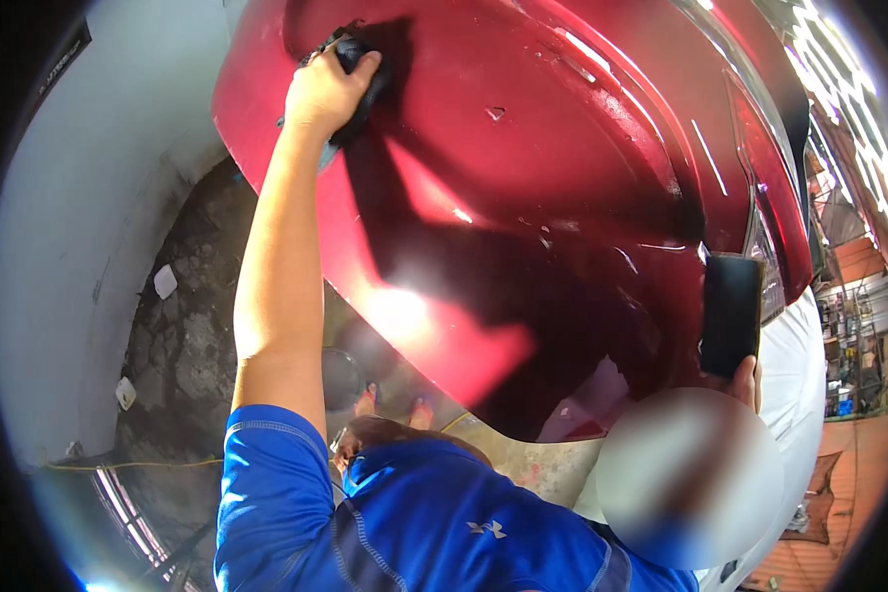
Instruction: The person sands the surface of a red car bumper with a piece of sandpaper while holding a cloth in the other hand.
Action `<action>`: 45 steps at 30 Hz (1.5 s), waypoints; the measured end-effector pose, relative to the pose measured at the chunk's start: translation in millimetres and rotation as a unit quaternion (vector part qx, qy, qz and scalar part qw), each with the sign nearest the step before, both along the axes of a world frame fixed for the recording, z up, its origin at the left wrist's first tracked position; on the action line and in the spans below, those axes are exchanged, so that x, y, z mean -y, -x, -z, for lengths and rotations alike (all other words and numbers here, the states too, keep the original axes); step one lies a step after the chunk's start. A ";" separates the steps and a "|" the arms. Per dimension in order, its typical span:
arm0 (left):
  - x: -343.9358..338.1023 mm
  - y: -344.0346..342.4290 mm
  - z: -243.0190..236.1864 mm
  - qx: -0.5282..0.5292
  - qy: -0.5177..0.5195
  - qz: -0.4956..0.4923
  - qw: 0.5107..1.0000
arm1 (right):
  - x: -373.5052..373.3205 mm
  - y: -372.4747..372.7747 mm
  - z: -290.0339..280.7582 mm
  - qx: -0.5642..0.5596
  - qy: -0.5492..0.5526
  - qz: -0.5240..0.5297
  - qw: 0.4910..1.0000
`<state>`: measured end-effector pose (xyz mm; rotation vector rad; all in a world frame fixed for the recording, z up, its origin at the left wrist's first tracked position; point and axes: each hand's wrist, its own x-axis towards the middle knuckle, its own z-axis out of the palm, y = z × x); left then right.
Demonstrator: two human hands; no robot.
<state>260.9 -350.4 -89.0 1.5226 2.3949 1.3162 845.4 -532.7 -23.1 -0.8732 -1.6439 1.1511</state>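
My left arm reaches far forward over a glossy red car body panel (533, 89). My left hand (328, 89) is closed on a black rounded tool (365, 84) with a grey-blue lower edge, pressed near the panel's upper left edge. Its exact kind is not clear. At the right end of the panel, the fingers of my right hand (748, 380) grip the lower end of a black flat rectangular object (730, 316), beside the lamp. A blurred patch hides most of my right forearm. Small pale marks and spots show on the red paint.
A red and clear car lamp (775, 237) adjoins the panel, with white sheeting (799, 395) below it. At the left stands a pale wall (89, 247). Rough ground (192, 296) holds white scraps. Cluttered shelves (853, 335) stand at the far right.
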 end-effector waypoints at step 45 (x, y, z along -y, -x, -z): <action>152.3 -126.1 161.5 0.158 -0.238 0.029 0.958 | -139.5 186.8 -50.0 0.671 -0.306 -0.242 0.630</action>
